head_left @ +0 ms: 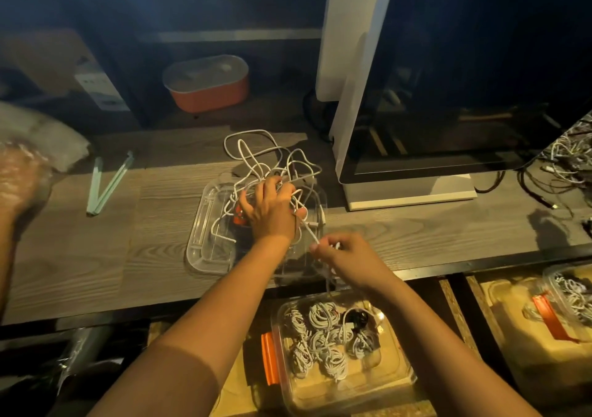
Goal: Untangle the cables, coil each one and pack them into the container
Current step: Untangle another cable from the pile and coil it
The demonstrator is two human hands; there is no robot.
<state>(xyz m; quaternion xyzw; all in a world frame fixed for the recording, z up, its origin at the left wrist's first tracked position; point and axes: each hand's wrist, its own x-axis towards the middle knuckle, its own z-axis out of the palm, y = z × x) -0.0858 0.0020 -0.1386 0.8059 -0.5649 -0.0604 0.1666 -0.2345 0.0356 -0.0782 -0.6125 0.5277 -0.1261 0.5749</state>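
While the left hand (270,206) presses down with fingers curled into a knot of thin white cable (256,157), the right hand (344,254) sits just nearer the body, thumb and forefinger pinched together on one strand of that same cable. The strand runs taut between the two hands. Loose loops of the round, smooth cord spill beyond the left hand, away from the body, over the grey wood-grain worktop (96,256). Under the left hand lies a clear plastic lid (205,246), rectangular with rounded corners and a raised rim, flat on the worktop; something small and orange shows through it beside the fingers.

Below the worktop's near edge stands a clear, rounded-corner plastic container (378,381) with an orange clip (268,359) on its left side. Inside it lie several tightly wound white coils (320,317) side by side, plus one dark bundle. A second clear container (567,295), also holding white cable, sits off to the right.

Farther back on the worktop stand a glossy black screen (480,80) in a white frame, an orange tub (208,83) with a cloudy lid, and two pale green sticks (109,186) lying in a V shape. More tangled cables (570,157) lie heaped at the far right.
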